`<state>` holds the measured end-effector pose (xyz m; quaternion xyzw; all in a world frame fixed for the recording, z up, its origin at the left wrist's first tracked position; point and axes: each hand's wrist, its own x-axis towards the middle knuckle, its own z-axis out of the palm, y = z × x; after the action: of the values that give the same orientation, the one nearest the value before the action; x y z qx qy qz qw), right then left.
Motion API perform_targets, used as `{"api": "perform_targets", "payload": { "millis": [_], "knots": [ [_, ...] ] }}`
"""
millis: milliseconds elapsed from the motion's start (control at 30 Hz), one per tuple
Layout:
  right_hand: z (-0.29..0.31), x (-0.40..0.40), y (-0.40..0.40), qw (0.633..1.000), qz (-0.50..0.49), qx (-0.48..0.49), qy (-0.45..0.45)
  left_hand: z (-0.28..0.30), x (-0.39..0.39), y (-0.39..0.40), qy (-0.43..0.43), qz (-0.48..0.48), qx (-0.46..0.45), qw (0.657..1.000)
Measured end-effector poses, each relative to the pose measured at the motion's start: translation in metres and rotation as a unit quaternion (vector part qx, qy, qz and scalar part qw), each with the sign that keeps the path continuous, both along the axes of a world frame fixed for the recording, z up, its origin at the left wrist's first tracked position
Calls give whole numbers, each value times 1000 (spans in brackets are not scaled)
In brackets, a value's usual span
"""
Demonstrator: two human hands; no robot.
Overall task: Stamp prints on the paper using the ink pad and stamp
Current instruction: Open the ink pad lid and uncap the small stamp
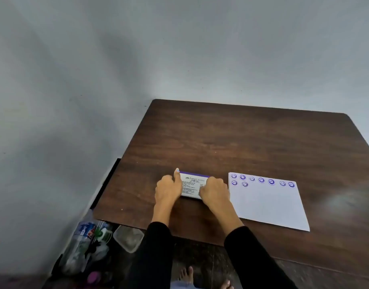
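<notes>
Here, left hand (pixel 167 187) and right hand (pixel 213 191) in grip around ink pad (pixel 192 185), stamped paper (pixel 267 202) just beside.

table (pixel 252 138) open behind & right; paper (pixel 269 207) just right of ink pad (pixel 193 185), hands flanking it.

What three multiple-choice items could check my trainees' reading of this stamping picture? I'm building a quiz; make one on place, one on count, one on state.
1. Where does the paper lie?
A. Right of the stamp pad
B. Left of it
C. Under it

2. How many prints are on the paper?
A. Four
B. Nine
C. Fifteen

3. How is the stamp pad held?
A. By no hand
B. By one hand
C. By both hands

Key: 1 A, the sheet sits to the pad's right on the table. 2 B, seven in the top row, two below. 3 C, the left hand and right hand grip its two ends.
</notes>
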<state>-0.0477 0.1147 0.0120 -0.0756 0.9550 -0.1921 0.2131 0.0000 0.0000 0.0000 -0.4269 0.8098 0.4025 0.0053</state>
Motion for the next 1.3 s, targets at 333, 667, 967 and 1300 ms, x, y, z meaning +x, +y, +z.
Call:
{"api": "perform_targets", "payload": {
  "millis": [333,667,967,1300],
  "knots": [
    [-10,-3,-1,1000,-12,-16,-13,-2,-6,4,-72,-3,-23,997],
    [16,-28,-1,996,-23,-45,-67,28,-25,-7,-91,3,0,996],
    [40,-59,1,993,-53,-108,-12,49,-53,-19,-70,-2,13,997],
    [35,-91,-5,989,-78,-125,32,49,-89,-24,-68,-5,27,997]
  ]
}}
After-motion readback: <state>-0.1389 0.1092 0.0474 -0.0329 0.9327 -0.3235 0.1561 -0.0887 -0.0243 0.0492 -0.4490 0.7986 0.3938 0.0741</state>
